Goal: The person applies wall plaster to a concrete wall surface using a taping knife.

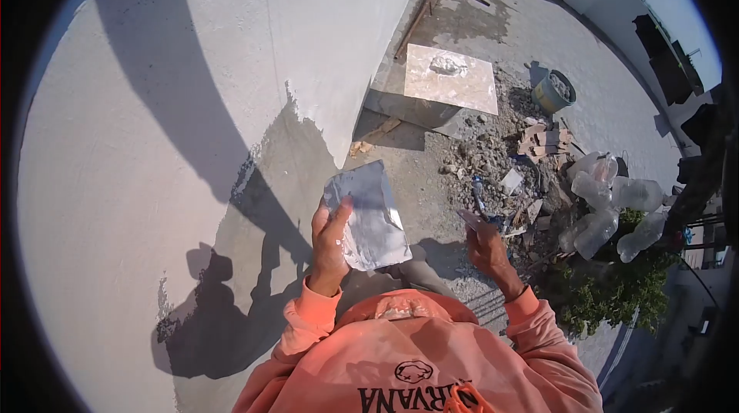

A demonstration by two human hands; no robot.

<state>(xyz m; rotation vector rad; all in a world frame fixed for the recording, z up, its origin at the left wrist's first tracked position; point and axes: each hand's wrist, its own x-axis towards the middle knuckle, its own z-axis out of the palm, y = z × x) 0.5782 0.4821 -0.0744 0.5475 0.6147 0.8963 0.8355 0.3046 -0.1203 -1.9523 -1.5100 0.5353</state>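
Observation:
My left hand (329,247) is closed on a rectangular metal plastering trowel (377,217), its thumb lying over the near face. White plaster smears show along the lower left and right side of that plate. My right hand (491,253) is closed around a small flat-bladed scraper (469,218), seen nearly edge-on; its handle is hidden in the fingers. The two tools are apart. To the left rises a wall (231,43), with a white coat over most of it and a bare grey patch (285,159) with a ragged edge.
Ahead, a board (454,90) with a lump of white plaster (449,66) rests on a grey support. Rubble (493,151) spreads right of it, near a bucket (553,92). Clear plastic bottles (616,197) and a green bush (608,297) stand at the right.

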